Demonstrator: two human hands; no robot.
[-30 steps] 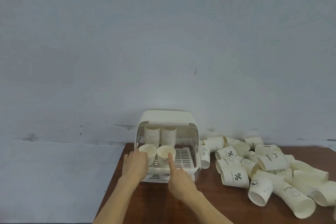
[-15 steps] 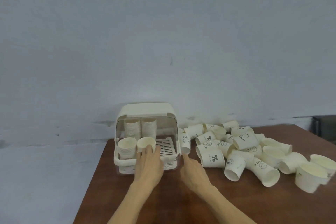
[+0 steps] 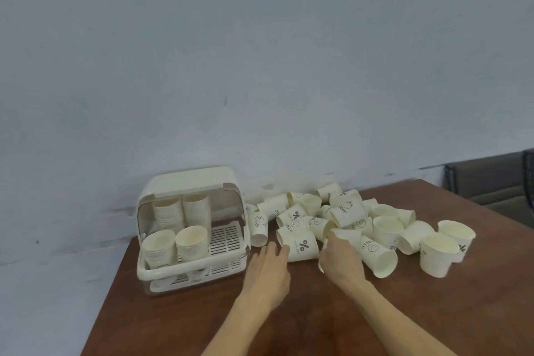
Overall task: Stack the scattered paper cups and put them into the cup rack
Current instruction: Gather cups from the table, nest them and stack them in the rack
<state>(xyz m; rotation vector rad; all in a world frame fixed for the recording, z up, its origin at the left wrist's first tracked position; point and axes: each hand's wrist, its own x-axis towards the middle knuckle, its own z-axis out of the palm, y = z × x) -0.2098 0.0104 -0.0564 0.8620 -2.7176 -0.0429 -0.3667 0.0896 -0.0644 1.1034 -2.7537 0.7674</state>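
A cream cup rack (image 3: 185, 271) with its lid raised stands at the table's back left. Inside it are several stacks of paper cups (image 3: 161, 246), two in front and two behind. To its right lies a heap of loose paper cups (image 3: 346, 215), most of them on their sides. My left hand (image 3: 268, 269) reaches with straight fingers to the rim of a lying cup marked "%" (image 3: 302, 246). My right hand (image 3: 341, 259) lies over another lying cup (image 3: 344, 233), fingers curled round it; most of that cup is hidden.
The brown table (image 3: 289, 321) ends in its left edge just past the rack. A pale wall runs behind. Two upright cups (image 3: 436, 254) stand at the heap's right end. A dark chair (image 3: 491, 182) sits beyond the table's far right corner.
Both hands have left the rack and moved right to the heap of loose cups. The view has swung right with them, so the rack now sits further left.
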